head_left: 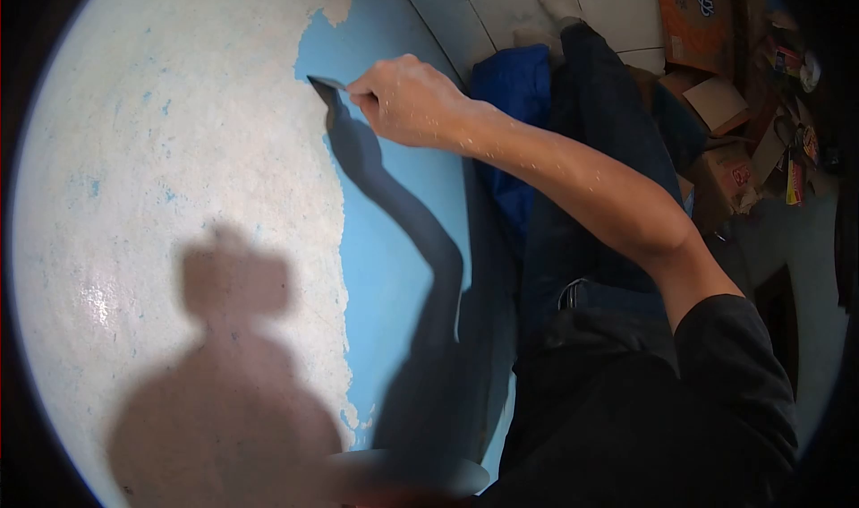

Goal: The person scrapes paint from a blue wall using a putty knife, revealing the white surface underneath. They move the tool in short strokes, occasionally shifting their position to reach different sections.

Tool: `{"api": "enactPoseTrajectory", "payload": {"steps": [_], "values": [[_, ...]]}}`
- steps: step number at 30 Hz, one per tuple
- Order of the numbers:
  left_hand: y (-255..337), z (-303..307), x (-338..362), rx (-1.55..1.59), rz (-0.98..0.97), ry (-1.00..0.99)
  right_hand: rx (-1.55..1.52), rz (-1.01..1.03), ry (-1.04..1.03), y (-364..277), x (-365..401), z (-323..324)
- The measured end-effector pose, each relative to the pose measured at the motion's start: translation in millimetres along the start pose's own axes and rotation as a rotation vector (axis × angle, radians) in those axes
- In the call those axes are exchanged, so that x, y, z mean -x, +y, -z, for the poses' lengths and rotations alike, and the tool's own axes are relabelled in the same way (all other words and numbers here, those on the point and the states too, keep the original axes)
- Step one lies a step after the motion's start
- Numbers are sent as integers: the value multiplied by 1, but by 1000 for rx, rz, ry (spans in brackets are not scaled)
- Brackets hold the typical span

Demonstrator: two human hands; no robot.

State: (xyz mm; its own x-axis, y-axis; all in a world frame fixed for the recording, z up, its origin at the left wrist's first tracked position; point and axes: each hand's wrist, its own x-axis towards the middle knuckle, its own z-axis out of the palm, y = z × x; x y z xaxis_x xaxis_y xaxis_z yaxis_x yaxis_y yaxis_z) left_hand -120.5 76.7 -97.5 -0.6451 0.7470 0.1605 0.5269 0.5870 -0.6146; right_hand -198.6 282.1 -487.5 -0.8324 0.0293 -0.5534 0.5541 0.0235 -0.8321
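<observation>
My right hand (407,101) reaches across from the right, its fingers closed round a paint scraper (328,84). Most of the scraper's handle is hidden in the fist. The blade's tip is at the wall, close to the ragged border between blue paint (394,195) and the pale, stripped surface (197,141); whether it touches cannot be made out. Small pale flecks dot the hand and forearm. My left hand is out of view.
Legs in dark trousers (599,105) stretch along the wall beside a blue bag-like item (514,87). Cardboard boxes (698,25) and clutter lie on the right. White floor tiles (523,11) show at the top. A blurred pale rounded thing (429,470) is at the bottom.
</observation>
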Motion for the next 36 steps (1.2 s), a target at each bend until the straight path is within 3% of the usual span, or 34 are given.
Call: {"api": "enactPoseTrajectory", "payload": {"steps": [1, 2, 5, 6, 10, 13, 16, 20, 22, 23, 25, 26, 30, 31, 33, 35, 36], "values": [[3, -3, 0, -21, 18, 6, 13, -2, -31, 0, -5, 5], [6, -6, -1, -21, 13, 8, 23, 141, 164, 7, 3, -10], [7, -4, -5, -12, -3, -3, 48, 135, 164, 8, 1, -11], [4, -5, -2, -2, 4, 9, 0, 8, 11, -2, 2, 6], [13, -8, -10, 7, 0, -2, 22, 195, 169, 2, 13, -6], [19, -9, -30, 314, -100, -51, 32, 155, 181, 4, 2, -9], [14, -11, -10, 74, 16, 32, 0, 59, 11, 1, -4, 10], [0, -4, -1, 20, -42, 10, 28, 173, 135, -5, 7, -9], [-6, -2, 7, -71, -61, 8, -23, 41, 41, -4, -13, -2], [-3, -1, 4, -26, -19, 3, -37, -20, 1, -3, -20, 4], [25, -10, -17, 66, 75, 3, -22, 109, 116, -5, -9, 1], [36, -11, -19, -38, 280, -32, -22, 169, 166, -6, -5, -3], [9, 2, -1, -120, 215, -49, -21, 90, 114, -1, -12, -4], [4, -4, -2, -51, -3, 2, -9, 75, 93, 0, -17, 0], [35, -3, -13, -101, 433, -59, 3, 79, 77, -3, -17, 7], [36, -3, -15, -61, 431, -86, -2, 104, 68, -15, 2, 5], [13, -2, -5, 5, 213, -72, 4, 193, 209, -3, -3, -7]]}}
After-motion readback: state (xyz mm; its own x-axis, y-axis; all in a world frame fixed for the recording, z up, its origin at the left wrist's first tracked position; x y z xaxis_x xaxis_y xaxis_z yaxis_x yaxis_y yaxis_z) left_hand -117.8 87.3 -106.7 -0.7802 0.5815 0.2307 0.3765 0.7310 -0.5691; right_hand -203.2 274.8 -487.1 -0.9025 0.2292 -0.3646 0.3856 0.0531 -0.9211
